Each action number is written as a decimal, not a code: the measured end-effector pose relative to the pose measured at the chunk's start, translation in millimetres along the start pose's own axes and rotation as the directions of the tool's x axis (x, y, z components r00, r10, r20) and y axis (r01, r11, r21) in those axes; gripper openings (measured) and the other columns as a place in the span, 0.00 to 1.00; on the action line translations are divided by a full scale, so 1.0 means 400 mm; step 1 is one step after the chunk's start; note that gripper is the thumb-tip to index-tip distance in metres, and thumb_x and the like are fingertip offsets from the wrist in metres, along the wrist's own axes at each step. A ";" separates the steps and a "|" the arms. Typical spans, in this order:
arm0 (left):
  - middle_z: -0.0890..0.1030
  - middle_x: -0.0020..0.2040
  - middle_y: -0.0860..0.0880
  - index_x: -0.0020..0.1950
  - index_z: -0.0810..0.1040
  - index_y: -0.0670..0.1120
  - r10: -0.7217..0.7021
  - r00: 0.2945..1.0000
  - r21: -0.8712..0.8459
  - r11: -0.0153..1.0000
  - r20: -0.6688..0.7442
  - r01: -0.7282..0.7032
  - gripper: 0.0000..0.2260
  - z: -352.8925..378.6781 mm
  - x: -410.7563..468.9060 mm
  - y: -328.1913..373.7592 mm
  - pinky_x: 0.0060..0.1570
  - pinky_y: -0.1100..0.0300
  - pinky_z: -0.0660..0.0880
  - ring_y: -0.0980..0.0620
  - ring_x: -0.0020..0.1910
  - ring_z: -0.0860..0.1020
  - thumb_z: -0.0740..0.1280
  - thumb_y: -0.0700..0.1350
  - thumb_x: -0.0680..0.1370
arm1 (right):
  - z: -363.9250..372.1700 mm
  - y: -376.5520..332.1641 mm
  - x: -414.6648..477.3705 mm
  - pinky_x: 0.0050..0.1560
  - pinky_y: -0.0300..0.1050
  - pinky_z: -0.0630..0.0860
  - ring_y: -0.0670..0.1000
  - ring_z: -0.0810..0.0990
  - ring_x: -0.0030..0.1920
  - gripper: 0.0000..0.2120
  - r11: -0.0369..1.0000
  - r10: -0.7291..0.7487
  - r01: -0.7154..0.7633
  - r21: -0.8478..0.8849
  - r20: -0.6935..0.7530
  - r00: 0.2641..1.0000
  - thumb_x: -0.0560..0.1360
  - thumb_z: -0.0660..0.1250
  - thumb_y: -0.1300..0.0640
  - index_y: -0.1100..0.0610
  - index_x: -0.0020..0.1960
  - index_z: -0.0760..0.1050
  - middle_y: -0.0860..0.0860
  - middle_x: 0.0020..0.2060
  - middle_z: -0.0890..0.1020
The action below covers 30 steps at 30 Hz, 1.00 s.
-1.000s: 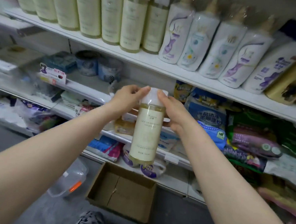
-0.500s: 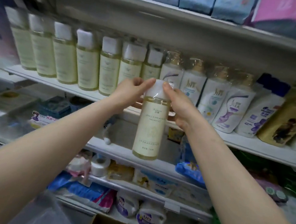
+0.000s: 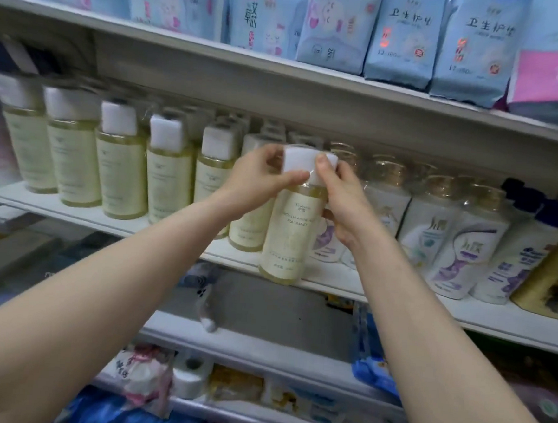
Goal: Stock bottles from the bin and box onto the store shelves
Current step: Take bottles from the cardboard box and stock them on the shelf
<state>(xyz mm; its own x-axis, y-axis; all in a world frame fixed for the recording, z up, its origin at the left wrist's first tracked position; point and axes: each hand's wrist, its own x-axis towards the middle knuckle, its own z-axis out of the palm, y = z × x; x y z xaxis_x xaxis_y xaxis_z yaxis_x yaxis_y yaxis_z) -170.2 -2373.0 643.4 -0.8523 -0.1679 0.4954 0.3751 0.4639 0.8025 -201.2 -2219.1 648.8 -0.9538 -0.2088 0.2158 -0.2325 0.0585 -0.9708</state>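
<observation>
Pinching the white cap from both sides, the left hand and the right hand hold one bottle upright at the front edge of the middle shelf. Each thumb lies across the front of the cap and the fingers curl behind it. The bottle's base sits at the shelf lip, but whether it rests there or hangs just above cannot be told. It is a tall, clear bottle of pale yellow liquid under a squarish cap wrapped in clear film, with a cream label covering most of its front. The label bears a small script line at the top, too blurred to read, then a line of capitals in which "AMINO" can be made out; the fine print near the bottom is illegible. To its left stands a row of matching bottles, several deep. To its right are white bottles with purple swirl labels, a dark-capped white bottle and a gold bottle. On the shelf above, pale blue packs read "卫生护垫".
</observation>
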 end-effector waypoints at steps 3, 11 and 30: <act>0.81 0.51 0.57 0.64 0.77 0.47 0.064 0.998 0.017 0.998 -0.001 -0.064 0.23 0.006 0.004 -0.032 0.53 0.56 0.80 0.60 0.51 0.80 0.75 0.53 0.73 | 0.012 0.031 0.016 0.57 0.65 0.78 0.55 0.83 0.55 0.16 0.999 -0.031 0.031 -0.015 -0.002 1.000 0.76 0.65 0.36 0.46 0.56 0.73 0.50 0.55 0.82; 0.80 0.58 0.51 0.69 0.74 0.48 0.126 0.992 -0.091 0.988 0.013 -0.124 0.22 0.031 -0.002 -0.067 0.57 0.58 0.79 0.59 0.55 0.80 0.72 0.49 0.76 | 0.017 0.083 0.012 0.59 0.63 0.79 0.51 0.82 0.56 0.16 0.992 -0.124 0.125 0.004 -0.072 0.990 0.78 0.65 0.39 0.48 0.59 0.73 0.49 0.55 0.82; 0.75 0.62 0.50 0.71 0.72 0.48 -0.027 0.979 -0.110 0.994 -0.202 0.005 0.24 0.161 -0.270 -0.237 0.59 0.56 0.78 0.58 0.61 0.76 0.71 0.36 0.76 | 0.031 0.305 -0.168 0.59 0.35 0.77 0.33 0.77 0.57 0.26 0.990 -0.138 0.137 -0.016 -0.167 0.976 0.75 0.70 0.67 0.51 0.69 0.69 0.48 0.65 0.75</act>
<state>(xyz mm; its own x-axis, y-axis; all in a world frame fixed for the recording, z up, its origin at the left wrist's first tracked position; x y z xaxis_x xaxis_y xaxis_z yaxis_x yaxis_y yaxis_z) -137.2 -2342.8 492.3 -0.7711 -0.3523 0.5304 0.4090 0.3643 0.8367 -163.0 -2210.0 514.4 -0.9309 -0.0492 0.3618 -0.3640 0.0451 -0.9303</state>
